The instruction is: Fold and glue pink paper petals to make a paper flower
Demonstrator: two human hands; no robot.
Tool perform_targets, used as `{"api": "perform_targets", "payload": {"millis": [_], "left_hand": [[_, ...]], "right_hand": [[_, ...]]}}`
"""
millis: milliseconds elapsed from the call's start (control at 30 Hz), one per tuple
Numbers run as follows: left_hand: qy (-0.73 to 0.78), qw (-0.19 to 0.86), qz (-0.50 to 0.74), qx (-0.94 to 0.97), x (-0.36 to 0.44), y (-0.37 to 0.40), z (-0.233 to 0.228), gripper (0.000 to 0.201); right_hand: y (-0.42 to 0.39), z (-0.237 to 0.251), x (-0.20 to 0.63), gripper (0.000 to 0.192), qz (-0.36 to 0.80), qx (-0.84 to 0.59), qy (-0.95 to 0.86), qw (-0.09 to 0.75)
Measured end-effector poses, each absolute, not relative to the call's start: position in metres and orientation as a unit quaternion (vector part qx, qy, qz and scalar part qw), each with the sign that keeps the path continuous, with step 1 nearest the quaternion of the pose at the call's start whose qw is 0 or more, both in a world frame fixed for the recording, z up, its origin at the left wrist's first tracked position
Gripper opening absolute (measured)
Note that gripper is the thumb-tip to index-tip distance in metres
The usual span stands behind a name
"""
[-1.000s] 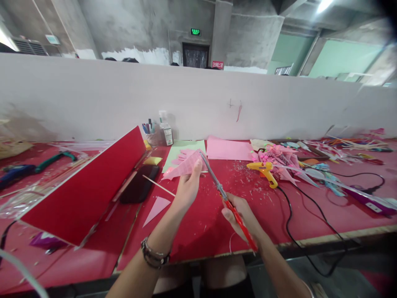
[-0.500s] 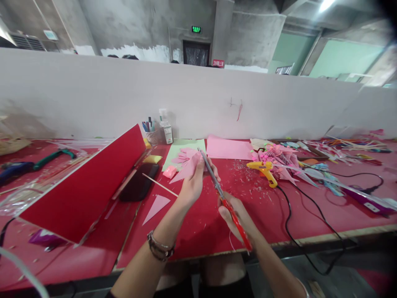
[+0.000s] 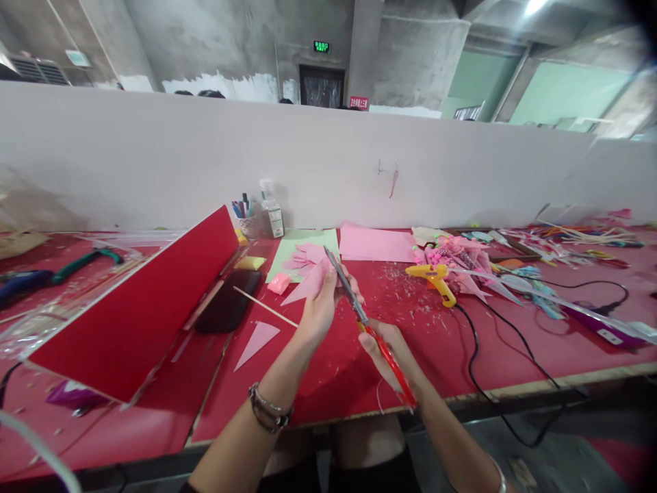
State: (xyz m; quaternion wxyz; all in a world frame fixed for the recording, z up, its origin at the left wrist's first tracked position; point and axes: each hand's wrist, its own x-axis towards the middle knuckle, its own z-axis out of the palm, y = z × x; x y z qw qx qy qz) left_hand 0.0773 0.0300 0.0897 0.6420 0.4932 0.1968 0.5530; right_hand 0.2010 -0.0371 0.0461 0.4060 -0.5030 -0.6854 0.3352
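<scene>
My left hand (image 3: 319, 308) holds a folded pink paper piece (image 3: 309, 282) up above the red table (image 3: 333, 370). My right hand (image 3: 386, 349) grips red-handled scissors (image 3: 367, 325) whose metal blades reach up to the paper's right edge, beside my left fingers. A small pink scrap (image 3: 279, 283) lies on the table just left of the paper. A pink paper triangle (image 3: 258, 340) lies flat nearer to me, with a thin wooden stick (image 3: 264, 306) beyond it.
A tilted red board (image 3: 144, 308) stands at the left beside a black pouch (image 3: 228, 301). Green (image 3: 287, 253) and pink sheets (image 3: 377, 243) lie behind. A yellow glue gun (image 3: 436, 279) with a black cord (image 3: 493, 356) and a heap of craft scraps (image 3: 513, 263) fill the right.
A small pink piece has dropped from the paper onto the table. The paper in my left hand is now narrower, and both hands have moved slightly lower and closer together.
</scene>
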Motion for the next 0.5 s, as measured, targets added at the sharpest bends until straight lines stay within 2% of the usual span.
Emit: {"api": "perform_targets", "payload": {"millis": [267,400,500], "left_hand": [[0.222,0.610,0.668,0.364,0.070,0.039,0.097,0.018],[0.393,0.494,0.645,0.431,0.058,0.067,0.107,0.023],[0.457,0.467,0.600,0.462,0.044,0.108,0.108,0.023]], "right_hand": [[-0.040,0.045,0.202,0.037,0.356,-0.491,-0.705,0.369],[-0.040,0.043,0.201,0.037,0.364,-0.478,-0.716,0.354],[-0.043,0.047,0.201,0.039,0.366,-0.484,-0.708,0.361]]}}
